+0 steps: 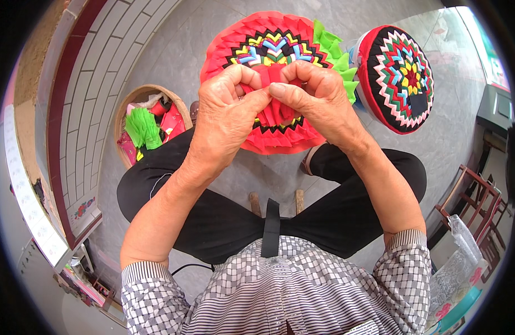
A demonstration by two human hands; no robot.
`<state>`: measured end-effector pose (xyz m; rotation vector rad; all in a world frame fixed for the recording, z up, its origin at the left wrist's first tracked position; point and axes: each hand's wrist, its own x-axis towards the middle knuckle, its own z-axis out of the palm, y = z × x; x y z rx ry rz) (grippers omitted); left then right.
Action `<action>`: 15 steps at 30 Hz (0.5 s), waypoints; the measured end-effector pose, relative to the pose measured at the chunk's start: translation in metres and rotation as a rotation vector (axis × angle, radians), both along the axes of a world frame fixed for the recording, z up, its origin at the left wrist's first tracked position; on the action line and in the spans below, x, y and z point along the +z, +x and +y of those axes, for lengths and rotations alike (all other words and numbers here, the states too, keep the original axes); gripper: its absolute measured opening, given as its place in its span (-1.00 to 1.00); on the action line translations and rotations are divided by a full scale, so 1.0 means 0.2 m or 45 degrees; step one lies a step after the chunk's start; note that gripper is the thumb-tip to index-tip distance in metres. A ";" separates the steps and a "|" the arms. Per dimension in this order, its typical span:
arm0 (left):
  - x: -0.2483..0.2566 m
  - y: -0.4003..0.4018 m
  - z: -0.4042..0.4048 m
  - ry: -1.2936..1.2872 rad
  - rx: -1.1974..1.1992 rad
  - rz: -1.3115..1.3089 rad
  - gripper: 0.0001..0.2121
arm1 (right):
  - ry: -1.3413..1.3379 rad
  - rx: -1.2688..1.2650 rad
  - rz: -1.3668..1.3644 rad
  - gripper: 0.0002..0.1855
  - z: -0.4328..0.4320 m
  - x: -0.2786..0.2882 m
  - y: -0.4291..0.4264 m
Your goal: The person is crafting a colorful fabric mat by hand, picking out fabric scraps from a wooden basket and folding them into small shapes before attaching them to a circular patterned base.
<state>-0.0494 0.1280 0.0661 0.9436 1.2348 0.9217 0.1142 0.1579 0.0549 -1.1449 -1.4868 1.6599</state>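
Observation:
Both hands are raised close together over a round patchwork piece of folded cloth. Between the thumbs and fingertips, my left hand and my right hand pinch red fabric, which hangs in narrow folds below the fingers. The thumbs almost touch. Red folded points ring the patchwork, with black zigzags and a many-coloured centre inside them. Bright green folded fabric runs along its upper right edge. My hands and the red cloth cover much of the middle, so what supports the piece is hidden.
At left, a round basket holds a green fabric bundle and red scraps. A finished-looking patchwork cushion rests on a support at right. A wooden chair stands farther right, and a tiled wall rises at left.

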 end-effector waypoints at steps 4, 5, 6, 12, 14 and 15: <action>0.00 -0.01 0.01 -0.059 0.032 -0.065 -0.98 | -0.055 -0.049 0.029 -0.84 0.01 0.00 0.00; -0.01 -0.01 0.01 -0.079 0.045 -0.076 -0.98 | -0.101 -0.072 0.054 -0.85 0.01 0.01 0.00; 0.00 -0.01 0.01 -0.102 0.067 -0.146 -0.98 | -0.113 -0.092 0.081 -0.87 0.01 0.01 0.00; 0.03 0.00 0.02 -0.148 0.113 -0.322 -0.93 | -0.003 -0.215 0.181 -0.86 -0.01 -0.02 -0.03; 0.02 0.00 0.02 -0.131 0.122 -0.330 -0.91 | 0.009 -0.199 0.215 -0.86 -0.01 -0.02 -0.03; 0.02 0.00 0.02 -0.129 0.109 -0.318 -0.91 | 0.024 -0.176 0.211 -0.86 -0.01 -0.01 -0.03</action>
